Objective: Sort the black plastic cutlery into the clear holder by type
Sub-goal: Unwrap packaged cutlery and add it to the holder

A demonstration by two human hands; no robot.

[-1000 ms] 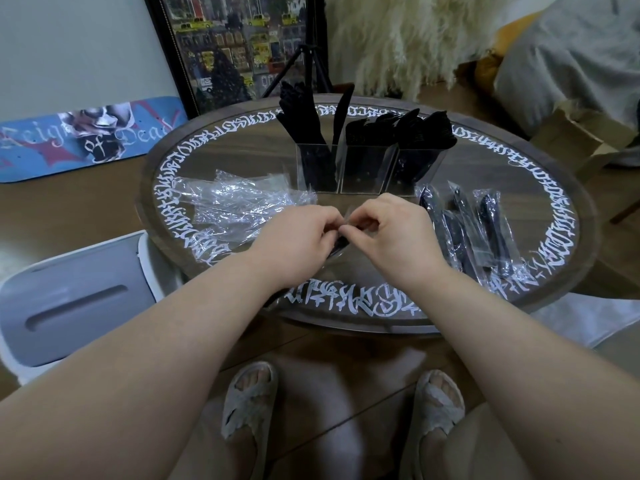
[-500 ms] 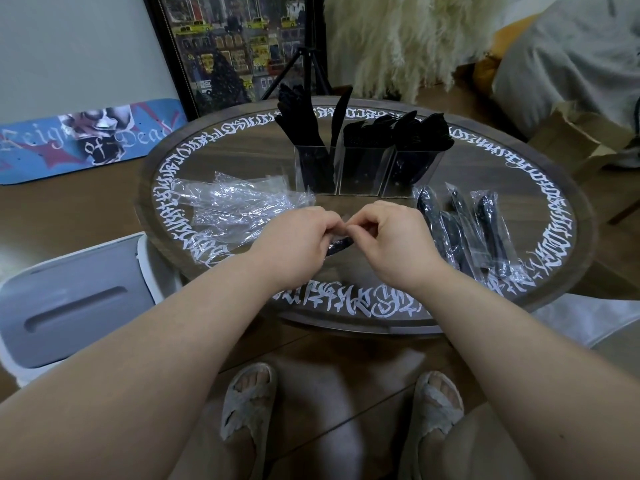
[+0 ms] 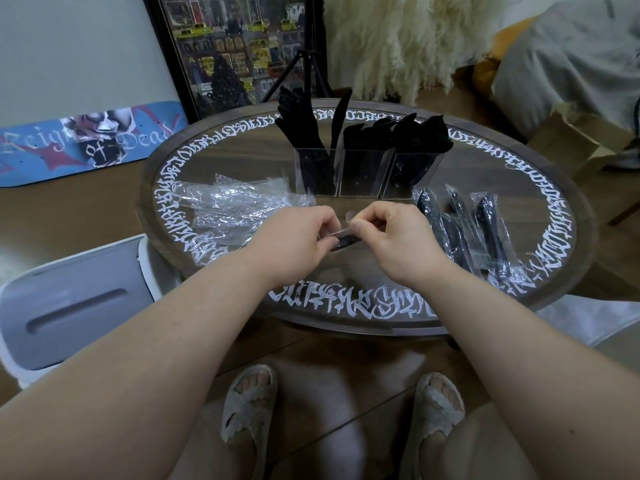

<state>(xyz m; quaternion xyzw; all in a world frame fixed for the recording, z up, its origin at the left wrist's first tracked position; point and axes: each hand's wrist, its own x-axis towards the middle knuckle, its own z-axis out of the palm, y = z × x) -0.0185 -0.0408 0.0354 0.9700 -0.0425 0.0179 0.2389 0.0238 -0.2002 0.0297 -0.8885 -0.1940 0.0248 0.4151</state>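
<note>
Empty wrappers [image 3: 239, 209] lie at nine o'clock on the tabletop [image 3: 346, 327]. My left hand [image 3: 294, 244] and right hand [image 3: 398, 244] each pinch a wrapped utensil [image 3: 346, 241], perhaps a knife. Holder [image 3: 360, 171] at twelve; wrapped cutlery [image 3: 474, 233] at three.

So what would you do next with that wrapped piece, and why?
Probably pull the clear plastic wrapper apart: both the left hand and the right hand pinch it, and the black plastic utensil inside is still sleeved, so it cannot yet go into the clear three-compartment holder.
</note>
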